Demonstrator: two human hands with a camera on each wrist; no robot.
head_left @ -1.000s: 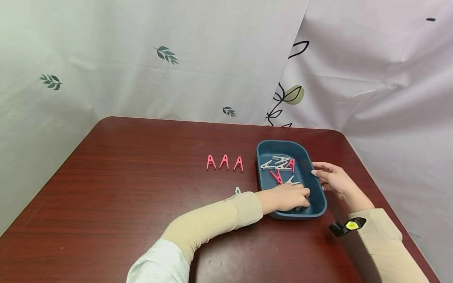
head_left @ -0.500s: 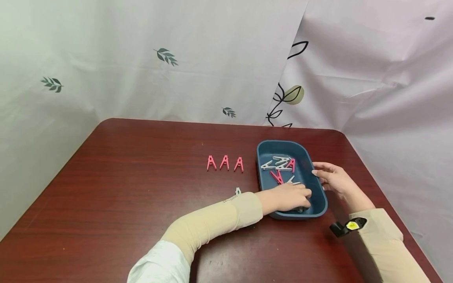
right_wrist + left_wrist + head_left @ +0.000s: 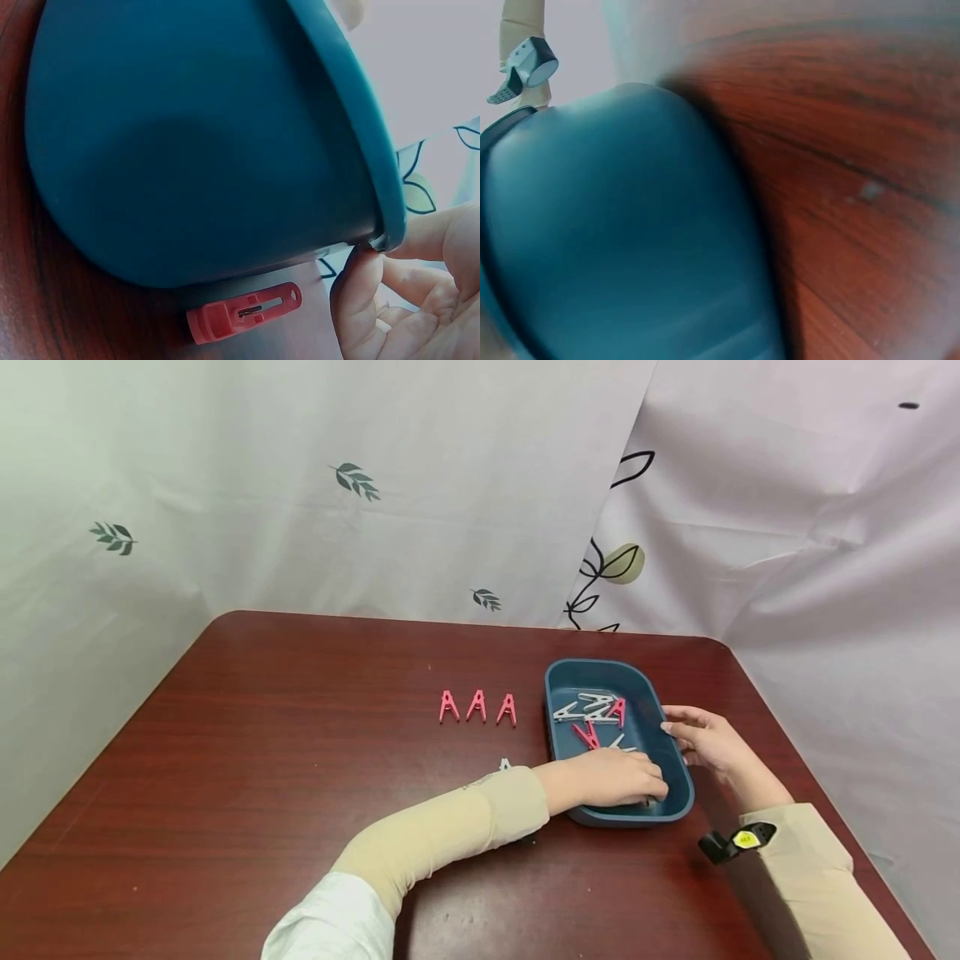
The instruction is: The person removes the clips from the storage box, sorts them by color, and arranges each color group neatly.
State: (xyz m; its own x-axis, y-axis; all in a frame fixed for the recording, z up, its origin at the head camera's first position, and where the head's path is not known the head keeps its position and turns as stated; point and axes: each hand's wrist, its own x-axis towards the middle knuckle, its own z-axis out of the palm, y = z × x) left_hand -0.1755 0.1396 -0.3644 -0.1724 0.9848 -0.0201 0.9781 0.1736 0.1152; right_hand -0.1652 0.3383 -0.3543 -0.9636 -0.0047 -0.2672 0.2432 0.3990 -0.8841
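My left hand reaches down into the near end of a blue plastic basket, its fingers bent downward. A small dark bit shows under the fingertips, but I cannot tell what they hold. My right hand pinches the basket's right rim between thumb and fingers, as the right wrist view also shows at the basket's lip. Several white clothespins and red clothespins lie in the basket, partly covered by my left hand. The left wrist view has only the basket's blurred outer wall.
Three red clothespins stand in a row left of the basket on the brown table. A white clothespin peeks out behind my left sleeve. Another red clothespin lies beside the basket wall. A patterned curtain hangs behind.
My left hand has shifted slightly to the right inside the basket, and the greyish piece under its fingers is now more hidden. My right hand and the basket stay put.
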